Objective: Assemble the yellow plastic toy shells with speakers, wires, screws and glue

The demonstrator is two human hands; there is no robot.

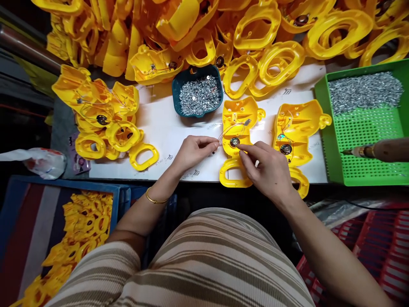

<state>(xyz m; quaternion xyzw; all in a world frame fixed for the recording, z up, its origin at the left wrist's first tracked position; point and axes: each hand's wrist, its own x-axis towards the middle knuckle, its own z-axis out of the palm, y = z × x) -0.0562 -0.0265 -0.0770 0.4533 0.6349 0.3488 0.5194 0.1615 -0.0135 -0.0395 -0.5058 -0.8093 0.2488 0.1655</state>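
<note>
My left hand [198, 150] pinches thin wires [221, 135] at the near-left edge of a yellow plastic shell [238, 113]. Those wires run across the shell's inside to a small dark part [247, 122]. A round black-and-silver speaker [234, 142] sits in the lower part of the shell. With the index finger stretched out to the speaker's edge, my right hand [266, 168] is over the shell's near-right side; nothing shows between its fingers. The handle loop [225, 174] of this shell lies just below, partly behind my right hand.
Another wired yellow shell [292, 128] lies to the right. A dark bowl of screws [175, 96] stands behind. At right, a screwdriver [367, 151] hangs over a green basket [329, 140] with metal screws. Yellow shells are stacked at left [96, 111] and piled along the back [179, 21].
</note>
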